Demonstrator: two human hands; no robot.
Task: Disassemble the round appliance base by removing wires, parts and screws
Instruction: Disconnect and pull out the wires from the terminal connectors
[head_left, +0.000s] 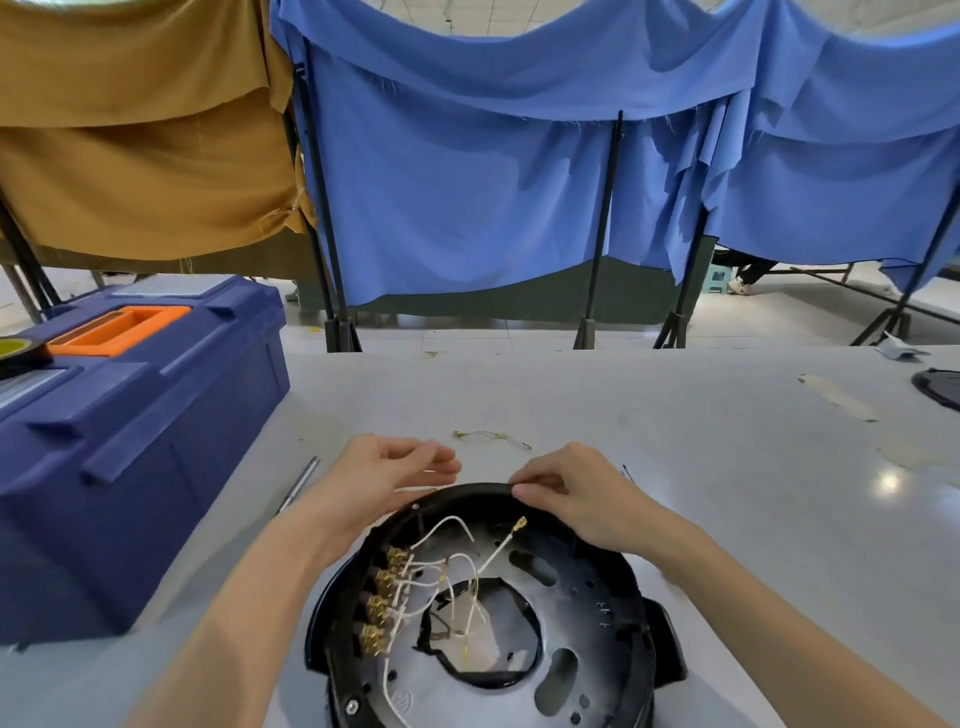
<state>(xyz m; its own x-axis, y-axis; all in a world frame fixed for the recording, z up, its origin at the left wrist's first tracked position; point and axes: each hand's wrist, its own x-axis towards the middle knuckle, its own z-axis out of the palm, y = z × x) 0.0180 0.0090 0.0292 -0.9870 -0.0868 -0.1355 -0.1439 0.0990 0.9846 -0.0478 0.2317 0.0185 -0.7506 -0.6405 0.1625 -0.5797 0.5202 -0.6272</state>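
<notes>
Wire removal in hand: round black plastic appliance base (566, 623) sat lower centre, your right hand (566, 493) gripped its far rim, left hand (384, 478) open-fingered; next likely called for freeing white wires (452, 566) from brass terminals (384, 587).

Counter (675, 415): pale grey and glossy, filling the lower half of the frame, with a light glare at the right and a tan scuffed strip at the upper right.
Toolbox (130, 441): dark blue, lid closed, orange handle on top, at the left edge.
Round appliance base (587, 587): black, open side up, lower centre, with white wires and brass terminals inside.
Loose wire (491, 439): thin, brass-ended, at the centre, just beyond the base and apart from it.
Metal rod (298, 483): slim, between toolbox and base.
Dark round part (940, 389): at the right edge, cropped.
</notes>
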